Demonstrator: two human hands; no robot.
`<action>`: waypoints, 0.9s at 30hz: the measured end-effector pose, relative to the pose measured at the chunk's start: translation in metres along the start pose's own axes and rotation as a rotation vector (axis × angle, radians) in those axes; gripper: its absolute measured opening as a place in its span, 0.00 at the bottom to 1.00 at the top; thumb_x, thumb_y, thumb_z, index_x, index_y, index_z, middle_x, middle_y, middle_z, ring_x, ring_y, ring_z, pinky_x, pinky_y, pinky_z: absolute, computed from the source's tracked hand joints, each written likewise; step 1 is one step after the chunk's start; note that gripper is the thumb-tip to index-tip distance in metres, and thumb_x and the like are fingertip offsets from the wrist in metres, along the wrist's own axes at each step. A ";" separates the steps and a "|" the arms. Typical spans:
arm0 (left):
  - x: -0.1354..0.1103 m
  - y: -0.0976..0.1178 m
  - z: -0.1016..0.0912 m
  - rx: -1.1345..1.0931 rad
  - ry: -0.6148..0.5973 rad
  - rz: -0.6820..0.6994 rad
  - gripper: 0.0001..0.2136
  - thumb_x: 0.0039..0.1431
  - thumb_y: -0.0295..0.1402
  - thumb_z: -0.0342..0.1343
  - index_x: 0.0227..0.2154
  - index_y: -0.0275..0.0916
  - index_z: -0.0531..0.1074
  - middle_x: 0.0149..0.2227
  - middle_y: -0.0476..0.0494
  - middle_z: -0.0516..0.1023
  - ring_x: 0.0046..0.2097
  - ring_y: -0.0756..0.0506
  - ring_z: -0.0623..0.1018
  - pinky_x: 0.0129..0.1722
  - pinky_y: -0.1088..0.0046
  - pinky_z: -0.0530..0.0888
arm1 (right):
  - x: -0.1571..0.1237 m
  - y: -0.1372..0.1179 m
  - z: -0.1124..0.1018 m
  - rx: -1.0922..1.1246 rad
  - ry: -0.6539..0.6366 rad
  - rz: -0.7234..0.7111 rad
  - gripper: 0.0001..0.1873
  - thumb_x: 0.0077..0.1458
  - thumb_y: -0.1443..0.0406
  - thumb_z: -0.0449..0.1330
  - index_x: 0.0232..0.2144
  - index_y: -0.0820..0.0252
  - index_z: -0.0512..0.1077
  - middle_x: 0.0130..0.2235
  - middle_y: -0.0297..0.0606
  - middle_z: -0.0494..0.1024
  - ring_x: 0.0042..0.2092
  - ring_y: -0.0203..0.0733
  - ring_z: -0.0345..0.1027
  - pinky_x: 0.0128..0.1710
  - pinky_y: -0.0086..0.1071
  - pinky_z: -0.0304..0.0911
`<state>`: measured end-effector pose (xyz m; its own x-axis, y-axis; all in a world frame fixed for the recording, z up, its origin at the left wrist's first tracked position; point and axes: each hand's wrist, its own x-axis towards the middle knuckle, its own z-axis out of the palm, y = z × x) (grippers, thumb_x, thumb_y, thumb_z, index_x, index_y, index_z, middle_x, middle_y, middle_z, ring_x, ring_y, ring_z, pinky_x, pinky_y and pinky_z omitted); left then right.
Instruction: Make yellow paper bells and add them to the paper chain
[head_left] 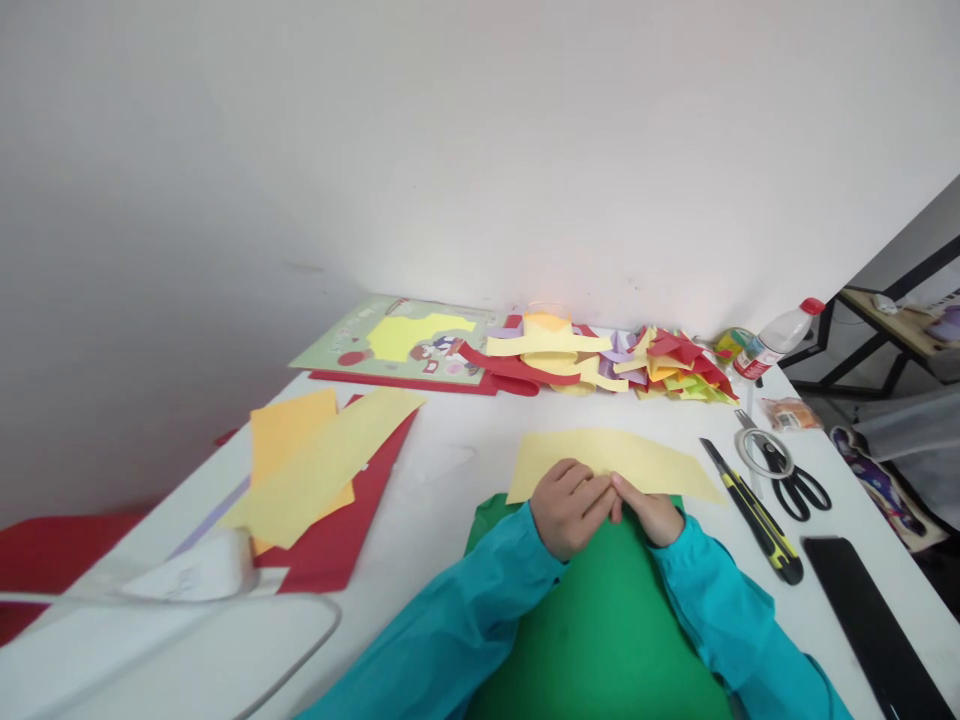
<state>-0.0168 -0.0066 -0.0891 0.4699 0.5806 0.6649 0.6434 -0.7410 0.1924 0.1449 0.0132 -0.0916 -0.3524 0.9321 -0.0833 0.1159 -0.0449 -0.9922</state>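
A long pale yellow paper strip [615, 448] lies across the front of the table, before the green clothing on my body. My left hand [571, 505] is closed on the strip's near edge around its middle, with the fingers curled. Beside it, nearly touching, my right hand [646, 508] pinches the same edge between thumb and fingers. Part of that edge is hidden behind both hands. To the right lie a yellow-and-black utility knife [754, 515], black-handled scissors [796, 485] and a roll of tape [763, 452].
Coloured paper sheets [300, 470] and a white device with a cable [199, 568] are at left. Along the wall are a printed pad [337, 340], curled paper strips [551, 345], a scrap pile [679, 365] and a bottle [780, 335]. A black slab [874, 620] lies near right.
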 end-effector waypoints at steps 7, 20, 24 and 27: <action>-0.001 -0.004 -0.003 -0.029 0.102 -0.020 0.08 0.55 0.26 0.52 0.33 0.43 0.75 0.33 0.41 0.80 0.31 0.45 0.73 0.33 0.63 0.65 | 0.006 0.009 0.001 0.201 0.051 -0.014 0.28 0.50 0.49 0.58 0.06 0.55 0.63 0.13 0.31 0.66 0.21 0.36 0.61 0.32 0.34 0.60; -0.003 -0.034 -0.016 -0.034 0.225 -0.310 0.05 0.50 0.29 0.57 0.24 0.45 0.76 0.28 0.41 0.80 0.31 0.44 0.76 0.33 0.62 0.70 | 0.016 -0.002 -0.023 0.490 0.119 -0.024 0.25 0.44 0.55 0.64 0.06 0.56 0.60 0.09 0.27 0.55 0.15 0.32 0.49 0.19 0.32 0.51; -0.005 -0.043 -0.020 0.002 0.287 -0.330 0.04 0.48 0.29 0.59 0.24 0.45 0.76 0.27 0.41 0.80 0.31 0.43 0.75 0.34 0.62 0.69 | 0.019 -0.001 -0.031 0.534 0.132 -0.027 0.24 0.44 0.57 0.64 0.06 0.56 0.60 0.09 0.26 0.55 0.15 0.31 0.47 0.19 0.32 0.50; -0.006 -0.048 -0.022 0.052 0.321 -0.312 0.04 0.48 0.28 0.59 0.24 0.45 0.76 0.27 0.41 0.80 0.31 0.43 0.75 0.34 0.63 0.68 | 0.019 0.000 -0.035 0.553 0.129 -0.031 0.24 0.44 0.57 0.64 0.06 0.56 0.59 0.09 0.26 0.55 0.15 0.32 0.49 0.20 0.32 0.50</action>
<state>-0.0637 0.0175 -0.0865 0.0426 0.6335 0.7726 0.7581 -0.5242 0.3880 0.1707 0.0441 -0.0895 -0.2274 0.9708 -0.0764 -0.4088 -0.1664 -0.8973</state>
